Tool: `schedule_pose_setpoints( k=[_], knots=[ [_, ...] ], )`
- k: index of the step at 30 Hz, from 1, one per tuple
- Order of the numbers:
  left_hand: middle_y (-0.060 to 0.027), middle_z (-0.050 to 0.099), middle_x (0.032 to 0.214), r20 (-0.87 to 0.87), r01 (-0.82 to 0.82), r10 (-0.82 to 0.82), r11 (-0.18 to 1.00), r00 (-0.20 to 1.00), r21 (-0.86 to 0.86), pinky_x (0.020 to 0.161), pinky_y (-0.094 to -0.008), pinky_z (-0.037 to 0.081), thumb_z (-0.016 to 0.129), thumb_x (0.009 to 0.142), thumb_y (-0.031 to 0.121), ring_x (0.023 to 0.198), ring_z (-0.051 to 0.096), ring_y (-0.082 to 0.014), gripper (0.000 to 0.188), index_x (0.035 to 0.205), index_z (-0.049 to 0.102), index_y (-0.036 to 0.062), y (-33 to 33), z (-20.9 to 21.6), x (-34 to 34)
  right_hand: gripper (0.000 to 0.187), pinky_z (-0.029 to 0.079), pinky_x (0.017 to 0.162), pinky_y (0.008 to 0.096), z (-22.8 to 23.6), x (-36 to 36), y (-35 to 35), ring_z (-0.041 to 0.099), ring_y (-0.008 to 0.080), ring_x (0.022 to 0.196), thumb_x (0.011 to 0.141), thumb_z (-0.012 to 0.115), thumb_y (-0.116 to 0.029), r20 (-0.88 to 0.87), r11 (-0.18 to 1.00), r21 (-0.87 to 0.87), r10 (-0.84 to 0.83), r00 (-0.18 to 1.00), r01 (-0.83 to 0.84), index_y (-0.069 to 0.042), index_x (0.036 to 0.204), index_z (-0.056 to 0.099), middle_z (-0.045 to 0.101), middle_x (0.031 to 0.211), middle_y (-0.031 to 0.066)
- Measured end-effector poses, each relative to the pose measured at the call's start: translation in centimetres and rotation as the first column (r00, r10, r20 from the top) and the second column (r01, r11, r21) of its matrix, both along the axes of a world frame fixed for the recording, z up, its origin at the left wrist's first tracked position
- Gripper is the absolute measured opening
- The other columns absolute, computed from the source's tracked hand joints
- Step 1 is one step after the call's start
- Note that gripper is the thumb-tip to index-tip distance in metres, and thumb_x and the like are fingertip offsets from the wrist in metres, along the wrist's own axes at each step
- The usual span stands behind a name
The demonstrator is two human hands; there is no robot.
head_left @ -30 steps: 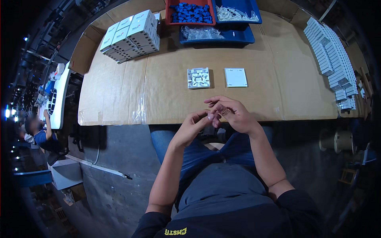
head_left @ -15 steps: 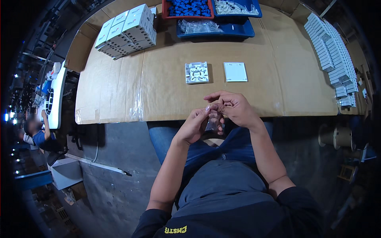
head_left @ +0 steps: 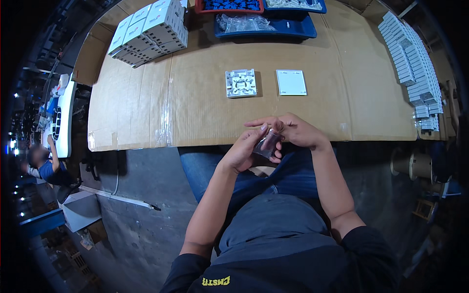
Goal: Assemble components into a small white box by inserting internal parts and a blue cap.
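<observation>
Just past the near table edge, my left hand [head_left: 243, 150] is closed on a small clear plastic bag [head_left: 264, 150], pinching it between thumb and fingers. My right hand [head_left: 302, 132] meets it at the bag's upper end, thumb and fingers bent onto the plastic and one finger reaching left across the top. A finger shows through the film; whether it is inside the bag or behind it I cannot tell. Beyond my hands lies an open square white plastic box [head_left: 241, 83] with moulded inner parts. To its right is a flat square white cover [head_left: 291, 82].
White boxes [head_left: 149, 34] are stacked at the back left. A blue tray [head_left: 298, 33] holding clear bags stands at the back, with a red bin [head_left: 199, 7] of blue parts and another blue bin of white parts behind. White pieces [head_left: 408, 63] line the right side. A person [head_left: 49, 163] sits far left.
My right hand has turned and shifted slightly right, and the bag's top has come apart from the tight two-handed pinch. The table has moved slightly up in view.
</observation>
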State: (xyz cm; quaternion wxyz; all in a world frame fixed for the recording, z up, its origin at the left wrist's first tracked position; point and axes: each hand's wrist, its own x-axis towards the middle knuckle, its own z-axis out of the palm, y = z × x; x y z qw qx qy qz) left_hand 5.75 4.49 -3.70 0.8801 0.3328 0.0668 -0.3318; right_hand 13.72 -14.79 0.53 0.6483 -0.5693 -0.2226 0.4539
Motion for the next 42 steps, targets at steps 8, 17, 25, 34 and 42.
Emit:
schedule_pose_setpoints(
  k=[8, 17, 25, 34, 42],
  knots=[
    [-0.0133, 0.070, 0.094, 0.039, 0.090, -0.086, 0.992, 0.996, -0.092, 0.081, -0.0444, 0.066, 0.051, 0.110, 0.039, 0.084, 0.074, -0.0239, 0.042, 0.117, 0.063, -0.0009, 1.1, -1.3, 1.5, 0.068, 0.055, 0.094, 0.0327, 0.4, 2.5, -0.4, 0.070, 0.0174, 0.103, 0.105, 0.045, -0.055, 0.365, 0.970, -0.175, 0.225, 0.903, -0.171, -0.002, 0.147, 0.057, 0.073, 0.125, 0.0109],
    [-0.0089, 0.060, 0.094, -0.206, -0.111, -0.017, 0.799, 0.978, -0.591, 0.093, -0.0533, 0.061, 0.036, 0.111, 0.054, 0.083, 0.063, -0.0244, 0.061, 0.125, 0.058, -0.0010, 2.0, -5.2, 5.2, 0.019, 0.055, 0.089, 0.0304, 3.4, 20.0, -5.1, 0.070, 0.0147, 0.098, 0.104, 0.062, -0.010, 0.759, 0.780, -0.110, -0.334, 0.558, 0.616, 0.003, 0.112, 0.072, 0.075, 0.112, 0.0085],
    [-0.0095, 0.059, 0.095, -0.254, -0.101, -0.042, 0.845, 0.966, -0.525, 0.087, -0.0479, 0.061, 0.036, 0.111, 0.056, 0.079, 0.060, -0.0233, 0.061, 0.123, 0.058, 0.0004, 2.2, -4.7, 6.0, 0.019, 0.056, 0.085, 0.0435, 5.5, 36.6, -7.8, 0.072, 0.0302, 0.099, 0.097, 0.064, -0.017, 0.986, 0.498, -0.144, 0.001, 0.166, 0.855, -0.011, 0.109, 0.077, 0.077, 0.106, 0.0118],
    [-0.0087, 0.057, 0.097, -0.253, -0.068, -0.078, 0.851, 0.964, -0.520, 0.086, -0.0480, 0.063, 0.036, 0.111, 0.056, 0.071, 0.057, -0.0207, 0.062, 0.121, 0.059, -0.0003, 1.9, -4.6, 6.8, 0.021, 0.056, 0.085, 0.0470, 2.9, 45.8, -8.0, 0.071, 0.0332, 0.103, 0.086, 0.064, -0.006, 0.847, 0.509, -0.398, 0.524, 0.093, 0.763, -0.013, 0.100, 0.078, 0.075, 0.104, 0.0128],
    [-0.0090, 0.059, 0.099, -0.289, -0.068, -0.092, 0.865, 0.953, -0.498, 0.087, -0.0491, 0.062, 0.037, 0.110, 0.058, 0.073, 0.059, -0.0211, 0.063, 0.121, 0.059, -0.0004, 2.2, -4.7, 6.5, 0.012, 0.055, 0.083, 0.0468, 4.4, 46.3, -7.4, 0.069, 0.0331, 0.101, 0.080, 0.073, -0.007, 0.816, 0.569, -0.464, 0.573, 0.078, 0.679, -0.008, 0.092, 0.072, 0.072, 0.099, 0.0114]
  ],
)
